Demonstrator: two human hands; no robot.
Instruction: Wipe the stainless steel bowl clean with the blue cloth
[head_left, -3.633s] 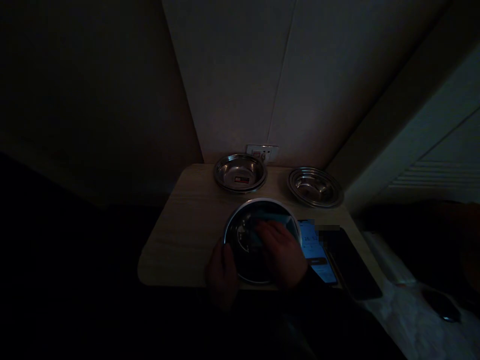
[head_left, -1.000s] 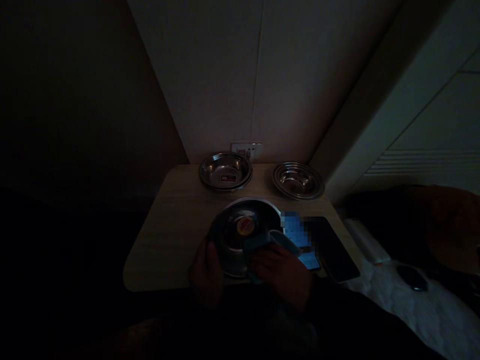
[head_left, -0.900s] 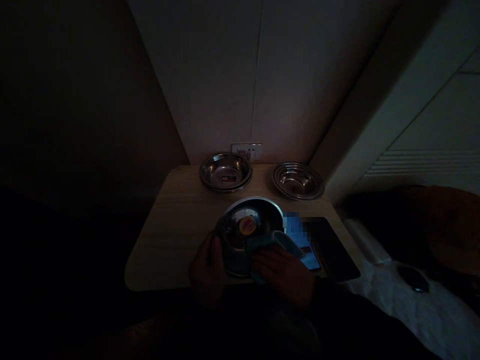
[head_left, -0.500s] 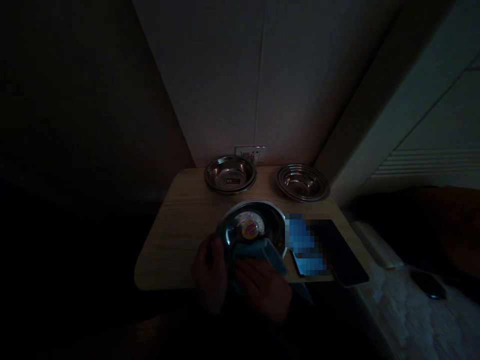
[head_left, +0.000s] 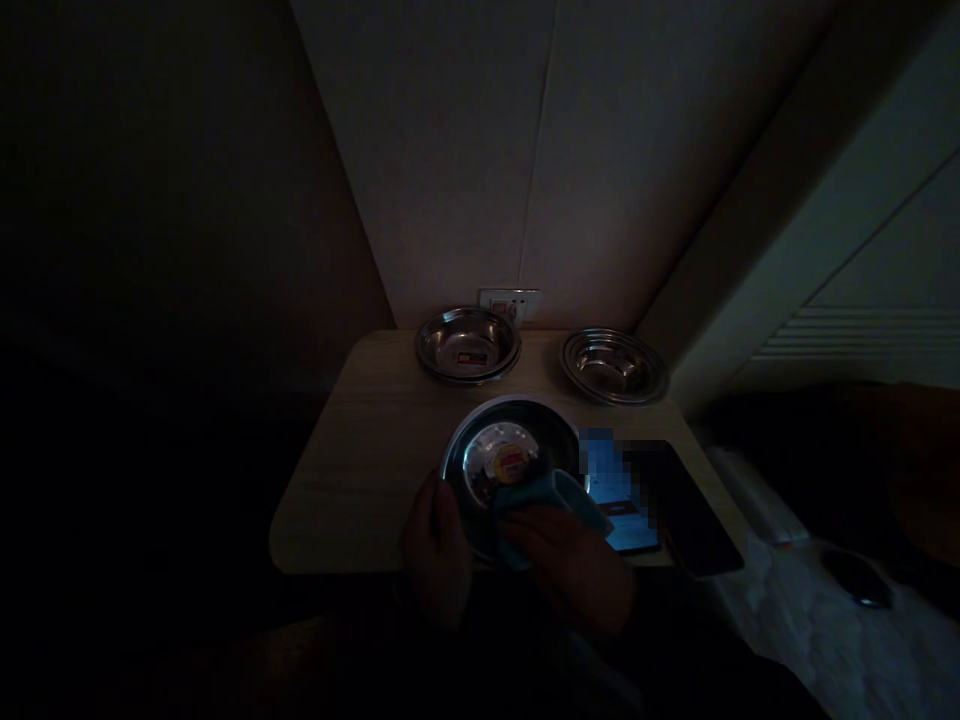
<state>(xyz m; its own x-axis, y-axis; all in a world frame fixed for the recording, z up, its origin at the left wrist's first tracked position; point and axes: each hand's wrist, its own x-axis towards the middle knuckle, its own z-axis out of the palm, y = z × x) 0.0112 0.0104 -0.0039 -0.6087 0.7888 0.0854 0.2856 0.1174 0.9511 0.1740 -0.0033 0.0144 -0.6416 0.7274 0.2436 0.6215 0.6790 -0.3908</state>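
Head view, poor light. Metal bowl (head_left: 495,440) sits at the near edge of the table (head_left: 352,490), round sticker (head_left: 511,464) showing. Left hand (head_left: 439,550) grips its left near rim, thumb on the near side; other fingertips too dark to make out. Right hand (head_left: 566,560) holds a blue-green cloth (head_left: 532,492), fingers together over it, cloth between them and the bowl's near right part. Lit phone (head_left: 634,532) just right of the bowl.
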